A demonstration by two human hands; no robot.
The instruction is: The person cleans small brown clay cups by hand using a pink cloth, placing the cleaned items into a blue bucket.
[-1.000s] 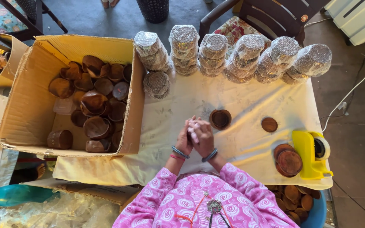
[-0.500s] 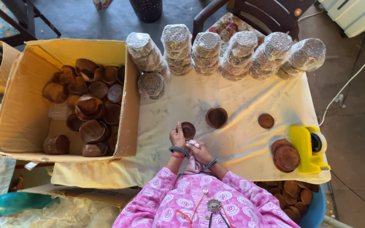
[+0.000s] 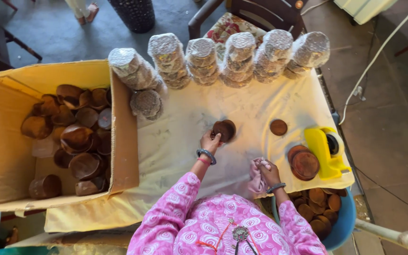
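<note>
My left hand reaches out over the cloth-covered table and holds a small dark brown wooden bowl by its near rim, setting it against another bowl of the same kind. My right hand stays close to my body and grips a crumpled pink cloth. A single brown lid-like disc lies on the table to the right. A short stack of brown discs sits by the right edge.
A cardboard box at left holds several brown bowls. Several plastic-wrapped stacks line the far edge. A yellow tape dispenser sits at right, above a blue tub of brown pieces. A dark chair stands behind the table.
My hands were together in front of me; the left has carried a bowl forward next to the one on the table, while the right dropped back with the cloth.
</note>
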